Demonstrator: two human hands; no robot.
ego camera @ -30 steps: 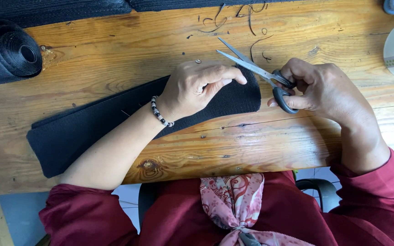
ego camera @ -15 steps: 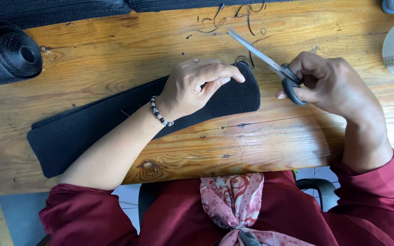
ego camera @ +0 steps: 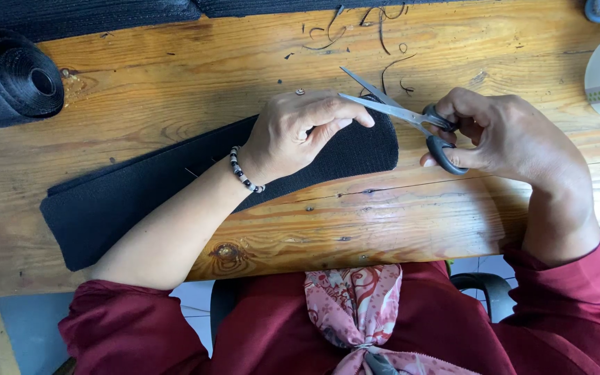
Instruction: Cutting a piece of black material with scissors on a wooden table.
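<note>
Right grip (ego camera: 498, 135) is clamped on the dark handles of the scissors (ego camera: 401, 114), whose blades stand apart at the rounded far end of the black fabric strip (ego camera: 140, 201). Left grip (ego camera: 300, 132) presses flat on that strip, fingers together, holding nothing. On the bench (ego camera: 355, 222), thread scraps (ego camera: 355, 31) lie beyond the strip and a black roll (ego camera: 22, 80) off its other end.

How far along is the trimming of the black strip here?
Done: the strip's right end is already rounded, with thin black offcuts on the wooden table. In hand: left hand presses the strip flat; right hand holds scissors open at its top edge. Left: that edge.
</note>
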